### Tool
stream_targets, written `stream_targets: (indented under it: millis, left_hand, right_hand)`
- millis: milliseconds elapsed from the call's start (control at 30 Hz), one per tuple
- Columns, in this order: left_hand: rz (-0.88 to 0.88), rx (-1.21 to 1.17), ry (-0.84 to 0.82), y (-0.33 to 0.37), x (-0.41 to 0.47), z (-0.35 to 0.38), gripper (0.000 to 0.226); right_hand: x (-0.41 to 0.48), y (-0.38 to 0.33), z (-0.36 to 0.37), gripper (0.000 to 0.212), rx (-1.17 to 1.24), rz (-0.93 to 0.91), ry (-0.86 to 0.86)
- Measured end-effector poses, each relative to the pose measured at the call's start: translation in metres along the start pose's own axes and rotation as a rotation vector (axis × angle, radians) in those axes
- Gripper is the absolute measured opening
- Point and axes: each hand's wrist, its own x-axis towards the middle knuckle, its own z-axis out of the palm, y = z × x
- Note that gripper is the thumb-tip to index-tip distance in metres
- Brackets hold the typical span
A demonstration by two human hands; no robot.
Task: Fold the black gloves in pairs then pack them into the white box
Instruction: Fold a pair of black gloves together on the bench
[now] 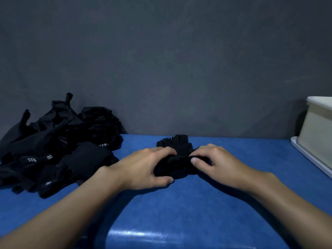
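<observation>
A pair of black fingerless gloves (180,151) lies in the middle of the blue table, finger ends pointing away from me. My left hand (143,168) grips its near left side, thumb under the edge. My right hand (215,164) grips the near right side, with the wrist part bunched up between both hands. A heap of loose black gloves (57,148) lies at the left against the wall. The white box (318,126) stands at the far right edge, partly cut off by the frame.
The blue table (179,203) runs up to a dark grey wall (161,60). The white box rests on a flat white lid or tray (309,157) that juts out toward the table's middle.
</observation>
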Motion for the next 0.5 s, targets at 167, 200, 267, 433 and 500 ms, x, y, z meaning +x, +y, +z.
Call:
stream_targets:
  millis: [167,200,267,433,500]
  left_hand:
    - [0.039,0.018,0.042,-0.0045,-0.0007,0.0038,0.031]
    - [0.039,0.024,0.058,-0.0055,-0.0007,0.0047,0.029]
    - [0.031,0.017,0.095,-0.0056,-0.0005,0.0053,0.026]
    - [-0.1,-0.279,0.27,-0.0019,0.003,0.0084,0.027]
    - [-0.138,-0.418,0.294,0.0011,0.006,0.0101,0.025]
  right_hand:
    - [-0.0061,-0.007,-0.0077,0.066,-0.11,0.01,-0.123]
    - [-0.0058,-0.0055,-0.0058,0.06,-0.126,-0.015,-0.096]
    - [-0.0052,-0.0019,-0.0023,0.04,-0.072,-0.023,-0.021]
    - [-0.0032,0.001,-0.0019,0.01,0.281,0.045,0.119]
    - [-0.0023,-0.002,-0.0013,0.011,0.455,0.12,0.145]
